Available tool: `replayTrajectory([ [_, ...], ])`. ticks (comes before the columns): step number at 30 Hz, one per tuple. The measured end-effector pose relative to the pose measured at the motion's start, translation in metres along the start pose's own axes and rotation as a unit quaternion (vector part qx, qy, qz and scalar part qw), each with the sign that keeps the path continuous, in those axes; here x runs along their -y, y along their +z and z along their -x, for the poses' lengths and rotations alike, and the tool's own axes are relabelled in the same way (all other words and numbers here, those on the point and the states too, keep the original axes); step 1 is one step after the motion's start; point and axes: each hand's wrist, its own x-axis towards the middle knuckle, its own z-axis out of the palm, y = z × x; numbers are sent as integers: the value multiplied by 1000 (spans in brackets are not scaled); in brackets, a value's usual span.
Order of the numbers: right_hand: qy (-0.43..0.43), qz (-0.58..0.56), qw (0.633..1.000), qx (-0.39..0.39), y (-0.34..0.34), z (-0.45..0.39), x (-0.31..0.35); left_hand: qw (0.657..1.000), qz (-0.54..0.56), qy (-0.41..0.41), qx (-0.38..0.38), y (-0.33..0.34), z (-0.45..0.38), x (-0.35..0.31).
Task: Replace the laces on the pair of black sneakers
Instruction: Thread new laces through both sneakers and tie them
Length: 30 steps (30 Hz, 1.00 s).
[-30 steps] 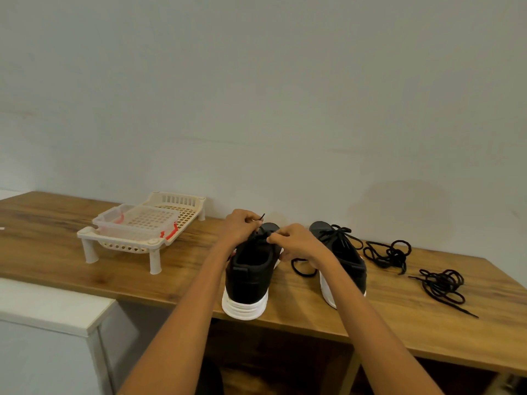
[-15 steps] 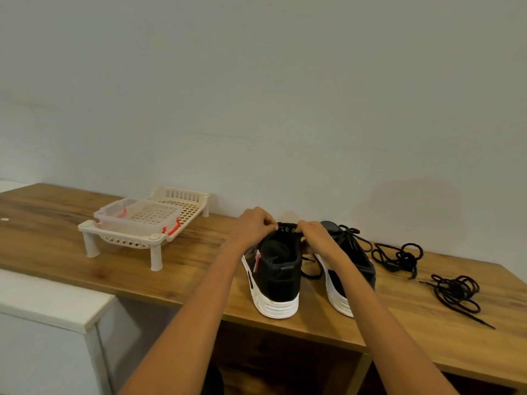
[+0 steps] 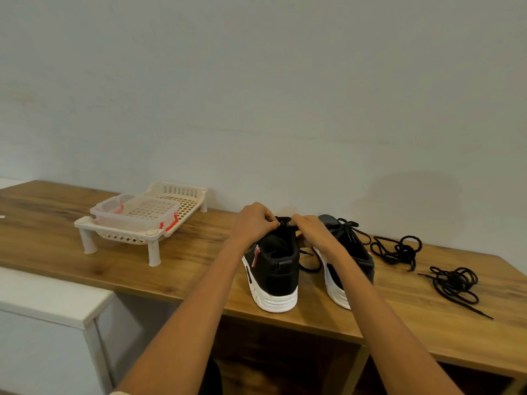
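Left sneaker (image 3: 275, 269) on table (image 3: 176, 269): left hand (image 3: 253, 223), right hand (image 3: 310, 232) fingers curled, pinching upper eyelet area.

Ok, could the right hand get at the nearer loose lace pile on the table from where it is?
Probably yes. The lace pile lies in the open on the table, to the right of the second sneaker, with nothing on it. But the right hand is busy pinching at the left sneaker and must let go first.
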Motion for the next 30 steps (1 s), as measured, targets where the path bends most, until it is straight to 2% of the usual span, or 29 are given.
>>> replayTrajectory([
  [5,-25,4,1000,1,1,-7,-10,1000,19,-2,3,1,-1,4],
  [8,-33,-1,998,-45,7,-11,-11,998,60,-15,-16,0,0,7],
  [13,-45,29,995,-86,12,-17,-6,995,55,21,83,-5,-2,7],
  [16,-27,-131,982,-131,7,-25,9,995,75,-22,68,-10,-2,6],
  [19,-53,-334,932,-132,-7,-33,32,999,13,-23,33,-8,-9,14],
  [22,-107,-465,868,-133,-24,-39,60,995,-5,-5,96,-8,-14,17],
  [24,-137,-493,846,-149,-33,-42,69,992,27,2,125,-8,-15,17],
  [25,-149,-459,861,-162,-37,-42,68,994,42,2,102,-7,-16,16],
  [27,-173,-268,932,-173,-39,-38,55,994,103,-24,-6,-10,-18,12],
  [28,-174,-154,961,-152,-37,-36,43,987,146,-40,-61,-12,-19,8],
  [30,-145,13,987,-61,-24,-30,21,966,228,-39,-115,-18,-21,-1],
])
